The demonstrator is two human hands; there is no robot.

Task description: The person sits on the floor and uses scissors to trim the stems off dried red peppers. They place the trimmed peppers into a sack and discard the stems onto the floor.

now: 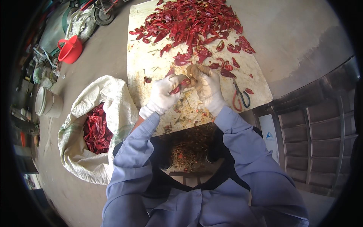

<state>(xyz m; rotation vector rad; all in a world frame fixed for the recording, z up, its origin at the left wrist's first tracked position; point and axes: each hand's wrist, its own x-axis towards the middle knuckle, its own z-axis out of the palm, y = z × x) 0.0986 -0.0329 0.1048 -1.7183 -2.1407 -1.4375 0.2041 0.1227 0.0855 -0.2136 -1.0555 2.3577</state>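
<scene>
My left hand [165,92], in a white glove with stained fingertips, is closed around a dried red chili pepper [185,82]. Parts of the pepper show between the fingers. Against those fingertips, my right hand [208,85] in a matching glove has its fingers bent inward. Whether it grips the stem end cannot be made out. Both hands are over a pale, stained board [141,61]. A large pile of dried red chilies [190,24] covers its far part, with loose ones nearer the hands. Scissors [237,98] with one red and one dark handle lie to the right.
An open white woven sack [69,142] holding dried red chilies [97,130] stands to my left. Beyond it are a lidded white bucket [54,103] and a red bucket [69,52]. Stem scraps [184,159] litter the floor between my legs. A dark metal frame [309,142] is at right.
</scene>
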